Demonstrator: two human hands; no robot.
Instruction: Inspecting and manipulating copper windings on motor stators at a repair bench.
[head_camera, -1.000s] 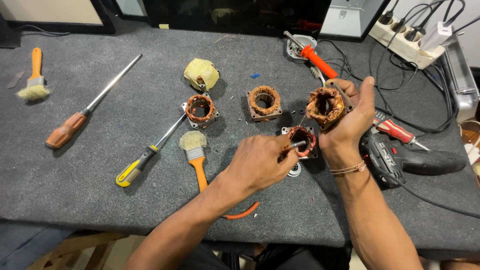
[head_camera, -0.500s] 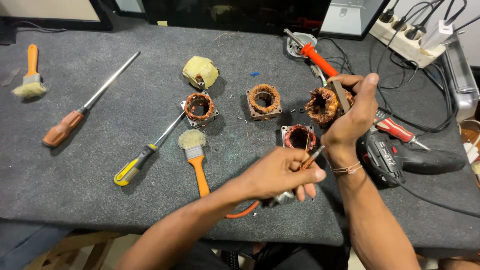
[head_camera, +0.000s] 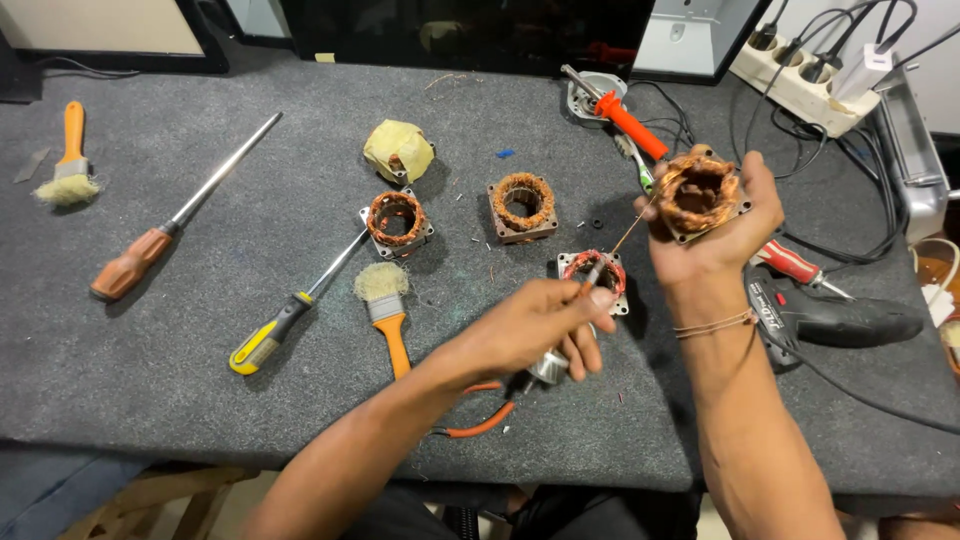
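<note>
Bench: grey felt-covered table (head_camera: 200, 380).
Right hand (head_camera: 715, 235): raised at right, fingers clamped round a copper-wound square motor stator (head_camera: 698, 195).
Left hand (head_camera: 535, 330): fingertips pinched together on a thin copper wire (head_camera: 628, 235) running to that stator.
Nearby: three similar stators (head_camera: 397, 220) lying mid-table, orange-handled brush (head_camera: 385, 315), yellow screwdriver (head_camera: 290, 315) at left.

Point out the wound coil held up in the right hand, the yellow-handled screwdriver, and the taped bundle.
wound coil (head_camera: 697, 193), head view, copper winding.
yellow-handled screwdriver (head_camera: 262, 342), head view, handle.
taped bundle (head_camera: 398, 151), head view, top.
</note>
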